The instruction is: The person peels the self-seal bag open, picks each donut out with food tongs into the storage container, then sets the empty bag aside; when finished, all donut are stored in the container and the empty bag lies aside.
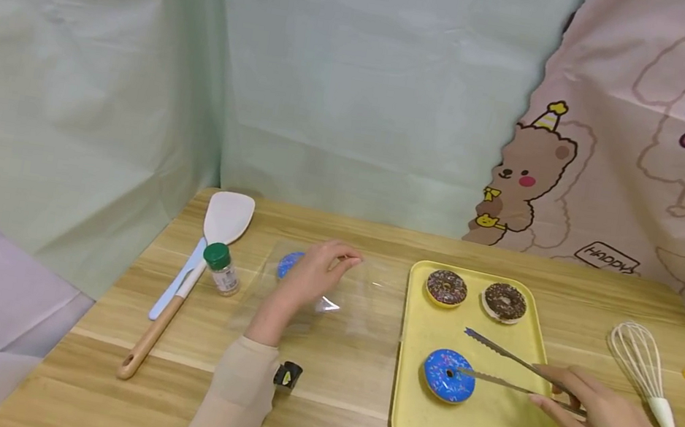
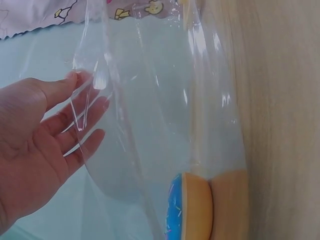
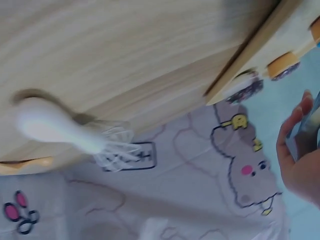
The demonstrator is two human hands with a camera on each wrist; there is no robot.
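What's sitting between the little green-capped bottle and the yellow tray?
In the head view, a clear plastic bag lies between the bottle and the tray, with a blue donut inside and the left hand pinching it.

Light was bright, soft and even with faint shadows, the head view sharp but edge-bowed, the right wrist view blurred throughout.
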